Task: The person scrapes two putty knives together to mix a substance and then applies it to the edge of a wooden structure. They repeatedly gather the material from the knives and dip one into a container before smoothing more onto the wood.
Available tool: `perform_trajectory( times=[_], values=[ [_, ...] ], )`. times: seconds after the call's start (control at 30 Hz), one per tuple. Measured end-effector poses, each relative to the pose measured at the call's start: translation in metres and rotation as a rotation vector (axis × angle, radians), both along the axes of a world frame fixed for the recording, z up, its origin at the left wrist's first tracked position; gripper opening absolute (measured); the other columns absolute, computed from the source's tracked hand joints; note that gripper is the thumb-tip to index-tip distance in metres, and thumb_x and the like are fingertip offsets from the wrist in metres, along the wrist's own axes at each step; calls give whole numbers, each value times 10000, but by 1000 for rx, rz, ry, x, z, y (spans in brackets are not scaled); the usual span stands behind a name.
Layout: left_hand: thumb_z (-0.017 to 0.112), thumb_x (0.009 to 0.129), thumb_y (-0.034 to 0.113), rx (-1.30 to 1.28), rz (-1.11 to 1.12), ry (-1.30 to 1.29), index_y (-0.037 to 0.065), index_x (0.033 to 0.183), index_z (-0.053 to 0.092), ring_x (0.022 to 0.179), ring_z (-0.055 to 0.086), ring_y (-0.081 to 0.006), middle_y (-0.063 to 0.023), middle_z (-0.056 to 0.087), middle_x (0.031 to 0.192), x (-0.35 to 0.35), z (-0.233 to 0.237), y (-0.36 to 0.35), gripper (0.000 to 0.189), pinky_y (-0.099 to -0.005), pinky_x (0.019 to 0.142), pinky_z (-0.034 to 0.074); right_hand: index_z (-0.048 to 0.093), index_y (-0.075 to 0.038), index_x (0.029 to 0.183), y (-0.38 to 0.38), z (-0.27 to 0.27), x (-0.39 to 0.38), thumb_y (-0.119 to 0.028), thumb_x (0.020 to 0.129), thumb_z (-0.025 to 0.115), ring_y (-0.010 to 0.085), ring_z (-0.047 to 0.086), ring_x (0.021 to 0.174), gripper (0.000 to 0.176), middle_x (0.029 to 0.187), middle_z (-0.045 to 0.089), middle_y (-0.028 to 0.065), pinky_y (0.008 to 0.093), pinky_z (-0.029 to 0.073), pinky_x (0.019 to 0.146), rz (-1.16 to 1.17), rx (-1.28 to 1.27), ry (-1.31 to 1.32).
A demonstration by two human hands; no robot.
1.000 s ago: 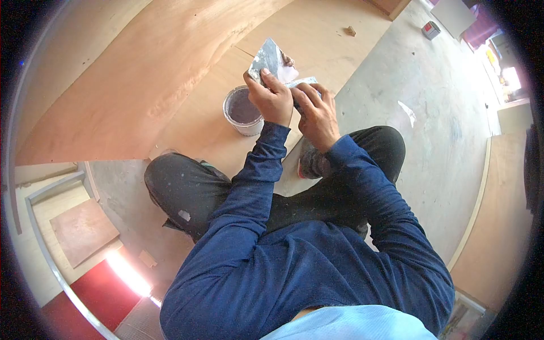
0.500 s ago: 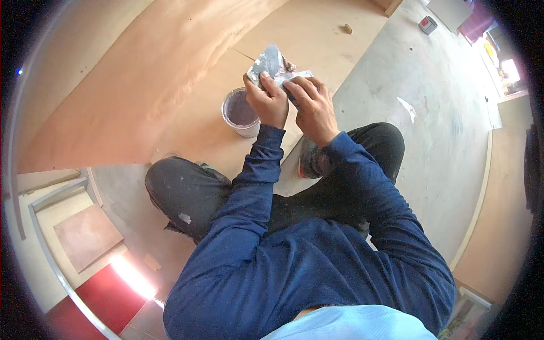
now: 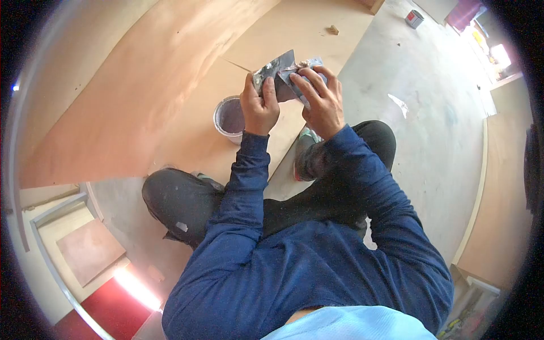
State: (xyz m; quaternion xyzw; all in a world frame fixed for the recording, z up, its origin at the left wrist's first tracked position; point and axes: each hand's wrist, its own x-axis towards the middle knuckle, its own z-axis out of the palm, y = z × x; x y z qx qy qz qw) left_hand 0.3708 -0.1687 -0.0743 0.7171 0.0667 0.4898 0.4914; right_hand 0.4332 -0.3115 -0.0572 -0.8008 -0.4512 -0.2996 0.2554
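My left hand [image 3: 259, 110] is closed on a flat grey metal scraper [image 3: 281, 64] with pale smears near its left edge, the thumb lying over its face. Closed on a second thin metal scraper [image 3: 287, 75] is my right hand [image 3: 324, 102], with fingers bent across the blade. A lump of brownish putty [image 3: 306, 63] clings along that blade's upper edge. The two blades meet or overlap between my hands; exact contact is hard to make out. Below and left of them, a round pale bucket [image 3: 217, 123] stands on the wooden board, with greyish-purple paste inside.
I sit with bent legs by a large plywood sheet [image 3: 198, 141], a tall wooden panel [image 3: 113, 96] rising at left. Grey floor [image 3: 436, 141] stretches to the right, with a white scrap [image 3: 398, 105] and a small can [image 3: 414, 19]. A wood bit [image 3: 332, 30] lies on the sheet.
The left scraper has swung so its corner points right, and my hands have moved slightly apart. More of the right scraper's putty shows. The whole view has shifted a little.
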Motion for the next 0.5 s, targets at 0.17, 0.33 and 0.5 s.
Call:
perform_trajectory(
  times=[0.17,0.33,0.5],
  values=[
    [572,978,157,142,-79,115,-16,977,540,556,634,-289,-154,640,702,-15,23,-9,176,-374,507,465,672,-140,1222,-20,76,43,101,598,642,351,522,1239,670,1279,604,74,455,442,1031,61,149,-332],
    [512,1017,183,-215,35,-51,-25,1086,559,842,625,-213,-142,639,966,4,5,-25,225,-344,728,504,687,-64,1179,-103,138,76,114,605,523,342,539,1222,623,1259,617,105,437,435,1049,21,266,-673],
    [495,1023,172,-508,-8,-237,-71,1248,498,1035,612,-205,-147,610,1191,1,16,-28,331,-331,892,502,671,-45,1012,-219,46,212,80,741,538,313,634,1008,328,1100,649,131,397,513,866,197,1220,854]
  ],
)
